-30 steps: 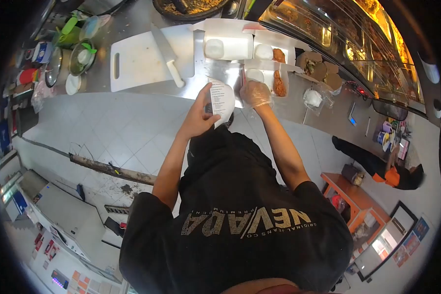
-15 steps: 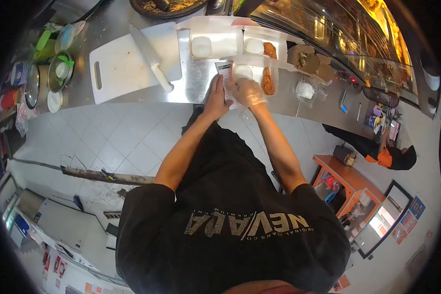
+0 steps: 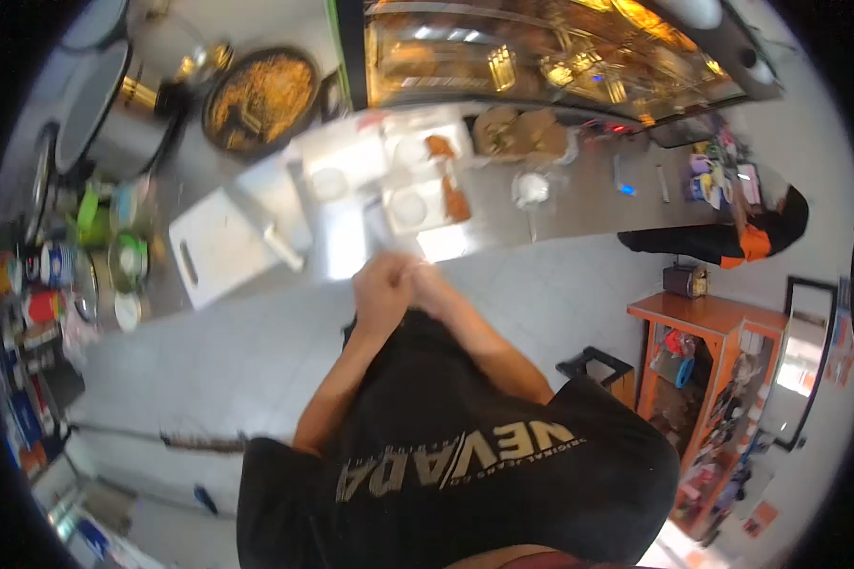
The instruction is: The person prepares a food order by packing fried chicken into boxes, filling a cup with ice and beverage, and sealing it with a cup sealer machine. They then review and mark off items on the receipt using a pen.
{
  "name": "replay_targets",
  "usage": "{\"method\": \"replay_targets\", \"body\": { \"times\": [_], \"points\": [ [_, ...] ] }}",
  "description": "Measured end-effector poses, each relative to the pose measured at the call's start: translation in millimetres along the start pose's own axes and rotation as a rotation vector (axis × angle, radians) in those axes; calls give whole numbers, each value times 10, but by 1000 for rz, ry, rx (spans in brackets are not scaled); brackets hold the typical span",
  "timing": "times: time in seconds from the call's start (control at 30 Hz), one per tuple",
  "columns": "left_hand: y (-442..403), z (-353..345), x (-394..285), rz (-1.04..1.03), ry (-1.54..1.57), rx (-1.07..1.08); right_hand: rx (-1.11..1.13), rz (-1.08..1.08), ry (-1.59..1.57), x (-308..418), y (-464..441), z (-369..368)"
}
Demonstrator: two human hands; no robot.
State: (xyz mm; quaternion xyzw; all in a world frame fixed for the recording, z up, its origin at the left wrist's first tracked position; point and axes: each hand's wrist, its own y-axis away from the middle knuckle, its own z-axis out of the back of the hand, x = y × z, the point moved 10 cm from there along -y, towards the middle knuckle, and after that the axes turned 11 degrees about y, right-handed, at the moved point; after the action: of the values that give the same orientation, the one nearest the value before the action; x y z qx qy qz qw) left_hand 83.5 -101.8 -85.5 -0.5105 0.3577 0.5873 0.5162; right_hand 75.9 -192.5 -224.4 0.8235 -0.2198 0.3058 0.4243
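Observation:
My left hand is closed in front of the counter edge, its fingers pressed against my right hand. What it grips is too blurred to name. Motion smears the fingers of my right hand, and its clear glove is hard to make out. Just beyond them, an open box holds a white mound beside fried chicken. A blurred pale strip, perhaps the printed paper, lies left of this box. Behind are another box with a white mound and chicken, and one with only a white mound.
A knife lies on the white cutting board at left. Further back are a food pan and a glass display case. A brown box and wrapped white item stand right. Another person is far right.
My hands have drawn back from the boxes and come together. My left hand no longer holds up the printed paper. The view has swung, showing more of the food pan and display case.

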Motion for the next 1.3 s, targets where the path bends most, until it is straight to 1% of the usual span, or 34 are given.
{"method": "replay_targets", "body": {
  "times": [0.03,0.07,0.1,0.13,0.2,0.23,0.27,0.3,0.33,0.4,0.43,0.5,0.53,0.57,0.67,0.7,0.8,0.9,0.97,1.0,1.03,1.07,1.13,1.2,1.23,1.27,1.3],
  "points": [
    [-53,-42,80,10,-67,-5,-40,46,174,-67,-43,90],
    [-89,-98,210,14,-134,-14,-74,166,478,-156,-141,216],
    [-119,-131,296,69,-133,9,-122,290,752,-162,-221,331],
    [-132,-172,385,130,-137,27,-176,401,956,-136,-193,394],
    [-73,-256,604,212,-4,-23,-206,605,1137,172,139,356],
    [-50,-309,702,222,17,3,-366,675,1353,449,541,226],
    [-28,-347,810,238,39,24,-287,411,1307,838,835,54],
    [1,-365,868,264,57,44,-328,573,1241,909,904,101],
    [8,-426,629,243,110,127,-363,732,1168,1001,992,106],
    [180,-490,90,215,219,286,-471,599,897,1005,1005,385],
    [319,-534,21,307,286,417,-515,520,764,965,1039,509],
    [254,-247,-381,250,378,83,-426,622,545,1028,1057,468],
    [246,-170,-328,262,378,45,-374,664,430,1048,1053,430],
    [241,-92,-277,274,378,8,-303,549,389,938,992,406],
    [336,-120,-150,315,307,130,-111,549,482,910,1074,155],
    [365,-19,-114,200,246,57,-3,371,602,640,953,176],
    [449,273,-103,132,103,-26,423,243,272,712,1241,-257],
    [676,530,79,162,164,-139,699,84,177,766,1555,-513],
    [826,753,172,176,145,-194,638,183,444,569,1453,-5],
    [879,851,204,178,142,-204,617,225,493,655,1435,198],
    [917,996,170,180,132,-224,590,268,540,779,1417,231],
    [957,1175,125,183,122,-240,430,309,443,912,1300,317],
    [969,1459,86,197,121,-261,105,374,248,1314,1102,266],
    [931,1757,126,203,139,-286,238,615,687,1262,857,-717],
    [890,1959,231,227,76,-309,304,750,903,1155,737,-1242],
    [822,2208,273,252,13,-337,398,865,1153,895,515,-1652],
    [764,2469,298,280,-50,-369,418,634,1261,592,50,-1818]
  ]
}}
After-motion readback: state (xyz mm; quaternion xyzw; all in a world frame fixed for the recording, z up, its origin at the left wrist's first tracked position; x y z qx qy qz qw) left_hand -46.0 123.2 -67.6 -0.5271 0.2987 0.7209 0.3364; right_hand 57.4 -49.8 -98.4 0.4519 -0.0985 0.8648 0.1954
